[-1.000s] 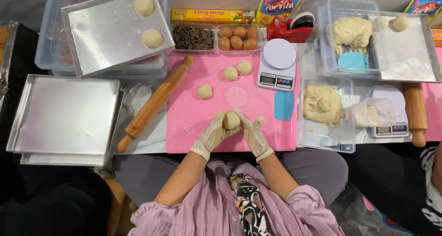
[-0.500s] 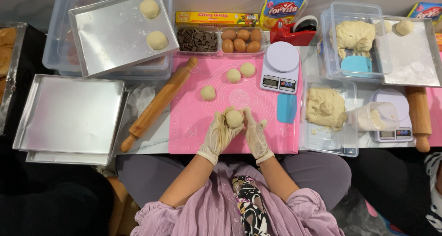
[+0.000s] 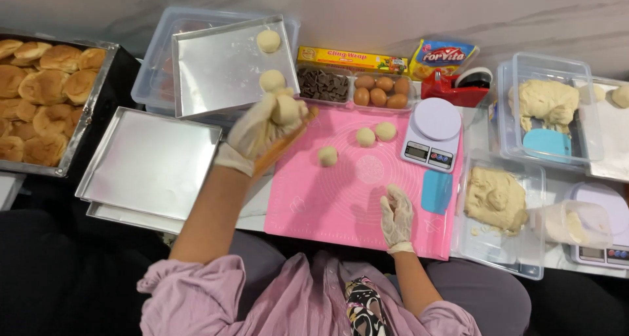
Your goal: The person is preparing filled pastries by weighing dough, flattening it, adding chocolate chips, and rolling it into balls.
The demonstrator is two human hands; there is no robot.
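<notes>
Gently, I'm cupping the soft, light dough ball (image 3: 286,109) in left-hand fingers (image 3: 257,127); right hand (image 3: 396,217) hanging loosely curled, empty.

Landmark: pink mat (image 3: 341,198), matt, smooth, rubbery-looking. Above-left of it, tilted tray (image 3: 223,67): bare metal, brushed dull sheen; dough balls on it matt, smooth. Left hand (image 3: 262,129) in thin, wrinkled, translucent glove holds a dough ball (image 3: 286,108), pale, matt. Right hand (image 3: 396,218), resting on the mat, same glove film. Right of the mat, tubs (image 3: 576,100): clear glossy plastic. Scale (image 3: 432,134): smooth white plastic.
</notes>
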